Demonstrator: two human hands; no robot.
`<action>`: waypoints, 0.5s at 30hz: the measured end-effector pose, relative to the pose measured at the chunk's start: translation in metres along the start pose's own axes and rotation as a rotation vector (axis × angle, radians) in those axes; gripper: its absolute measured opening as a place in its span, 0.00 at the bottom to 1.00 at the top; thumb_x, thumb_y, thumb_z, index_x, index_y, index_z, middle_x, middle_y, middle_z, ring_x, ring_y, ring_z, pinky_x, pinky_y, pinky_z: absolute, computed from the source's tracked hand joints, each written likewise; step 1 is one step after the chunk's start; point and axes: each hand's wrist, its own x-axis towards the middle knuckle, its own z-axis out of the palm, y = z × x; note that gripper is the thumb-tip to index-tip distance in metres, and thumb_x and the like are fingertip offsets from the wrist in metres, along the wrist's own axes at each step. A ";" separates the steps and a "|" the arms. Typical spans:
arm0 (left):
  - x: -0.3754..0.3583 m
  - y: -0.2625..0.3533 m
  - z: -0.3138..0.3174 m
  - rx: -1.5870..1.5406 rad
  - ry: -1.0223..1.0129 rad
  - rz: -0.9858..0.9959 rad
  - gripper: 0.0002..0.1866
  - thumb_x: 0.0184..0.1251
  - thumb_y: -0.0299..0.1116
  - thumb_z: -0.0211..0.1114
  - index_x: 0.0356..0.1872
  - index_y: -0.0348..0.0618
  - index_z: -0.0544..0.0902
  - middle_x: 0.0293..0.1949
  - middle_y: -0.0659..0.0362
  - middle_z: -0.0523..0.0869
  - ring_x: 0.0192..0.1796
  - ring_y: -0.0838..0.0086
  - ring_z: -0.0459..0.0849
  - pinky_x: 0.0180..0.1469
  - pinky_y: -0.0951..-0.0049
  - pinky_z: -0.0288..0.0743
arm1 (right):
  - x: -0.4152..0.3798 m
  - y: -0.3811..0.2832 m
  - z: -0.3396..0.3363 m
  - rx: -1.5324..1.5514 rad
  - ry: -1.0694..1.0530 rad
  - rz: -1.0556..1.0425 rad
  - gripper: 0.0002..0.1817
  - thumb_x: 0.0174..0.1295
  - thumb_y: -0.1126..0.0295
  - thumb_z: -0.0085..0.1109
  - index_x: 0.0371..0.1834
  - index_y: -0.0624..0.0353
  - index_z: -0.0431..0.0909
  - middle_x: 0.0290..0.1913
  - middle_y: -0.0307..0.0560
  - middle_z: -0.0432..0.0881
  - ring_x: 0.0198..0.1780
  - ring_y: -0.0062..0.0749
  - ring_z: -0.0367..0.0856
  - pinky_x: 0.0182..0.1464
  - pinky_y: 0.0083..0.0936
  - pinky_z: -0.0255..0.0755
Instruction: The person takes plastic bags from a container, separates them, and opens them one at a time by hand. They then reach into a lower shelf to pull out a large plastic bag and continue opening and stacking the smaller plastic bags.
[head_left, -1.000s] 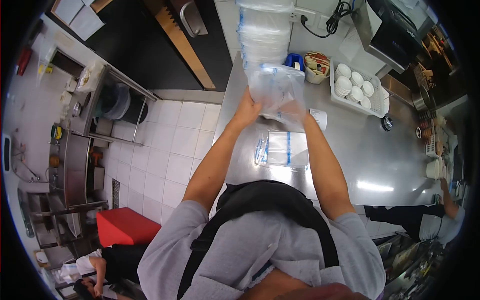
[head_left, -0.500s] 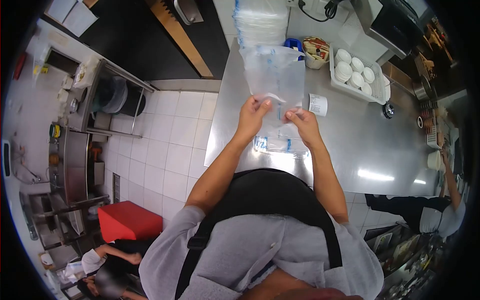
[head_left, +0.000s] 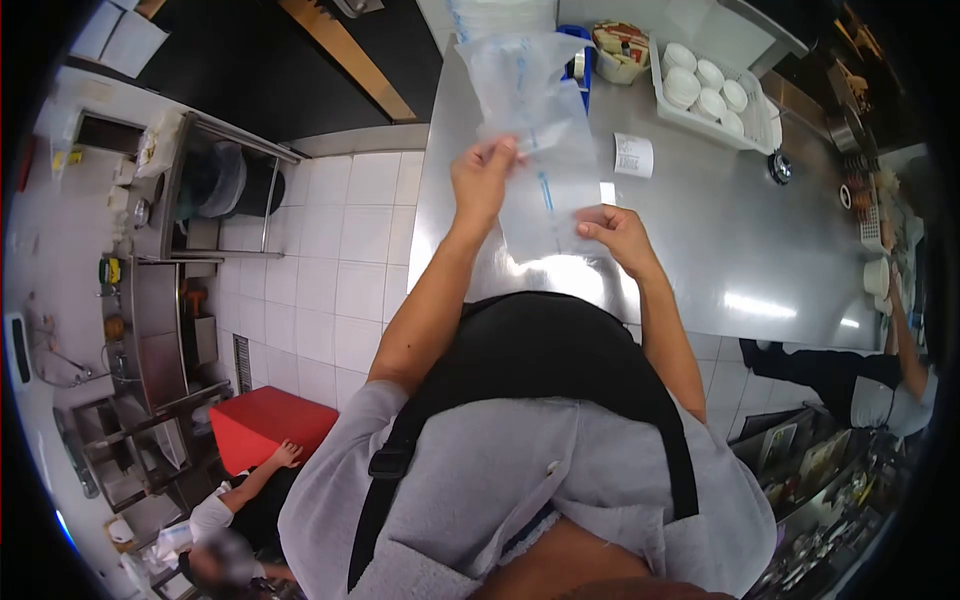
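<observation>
A translucent plastic bag (head_left: 550, 185) with blue print down its middle stretches over the steel table in front of me. My left hand (head_left: 482, 178) pinches it at the upper left, thumb on top. Lower down, on the right edge, the thumb and fingers of my right hand (head_left: 617, 238) close on the same plastic. Beyond my hands, more clear plastic bags (head_left: 505, 15) form a stack at the table's far end. A printed receipt (head_left: 633, 156) lies just right of the bag.
On the steel table (head_left: 700, 250), a white basket (head_left: 715, 120) holds several white lidded cups. Beside it are a tub of packets (head_left: 620, 55) and a blue holder (head_left: 577, 75). One person (head_left: 880, 390) stands at the right; another (head_left: 245, 505) is at lower left near a red box (head_left: 270, 425).
My hands have moved apart, the left one farther up and leftward. The plastic between them is now spread longer toward me. The person at lower left has reached toward the red box.
</observation>
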 end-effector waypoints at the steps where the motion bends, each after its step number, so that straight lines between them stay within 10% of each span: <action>1: -0.004 0.005 -0.002 -0.032 0.027 -0.024 0.13 0.75 0.34 0.69 0.50 0.33 0.87 0.40 0.57 0.91 0.42 0.72 0.90 0.49 0.70 0.83 | -0.008 0.006 -0.002 0.019 0.004 0.035 0.11 0.69 0.71 0.67 0.50 0.67 0.87 0.39 0.44 0.90 0.42 0.25 0.87 0.51 0.23 0.79; 5: -0.004 -0.007 -0.016 -0.011 0.102 -0.088 0.20 0.70 0.33 0.73 0.59 0.34 0.83 0.47 0.52 0.89 0.50 0.69 0.87 0.55 0.67 0.80 | -0.014 0.001 -0.012 0.090 0.037 0.052 0.11 0.70 0.74 0.65 0.51 0.68 0.87 0.38 0.46 0.90 0.39 0.24 0.85 0.49 0.22 0.80; 8: -0.039 0.017 0.013 0.608 0.378 0.477 0.35 0.67 0.34 0.75 0.71 0.35 0.71 0.64 0.47 0.79 0.67 0.61 0.78 0.66 0.55 0.73 | -0.014 -0.014 -0.007 0.193 0.106 0.010 0.13 0.71 0.76 0.62 0.56 0.68 0.85 0.39 0.47 0.90 0.39 0.24 0.85 0.49 0.23 0.80; 10: -0.067 0.036 0.022 0.731 -0.127 0.632 0.45 0.62 0.32 0.77 0.77 0.37 0.62 0.72 0.43 0.68 0.75 0.55 0.67 0.73 0.52 0.64 | -0.015 -0.040 0.005 0.280 0.176 -0.015 0.16 0.71 0.76 0.62 0.60 0.67 0.83 0.39 0.50 0.90 0.39 0.26 0.87 0.48 0.23 0.81; 15: -0.078 0.033 0.041 0.856 -0.299 0.637 0.30 0.63 0.29 0.75 0.66 0.38 0.76 0.58 0.47 0.82 0.60 0.54 0.81 0.61 0.63 0.74 | -0.003 -0.054 0.005 0.345 0.162 -0.059 0.22 0.70 0.77 0.64 0.67 0.63 0.79 0.42 0.52 0.90 0.41 0.27 0.88 0.48 0.23 0.81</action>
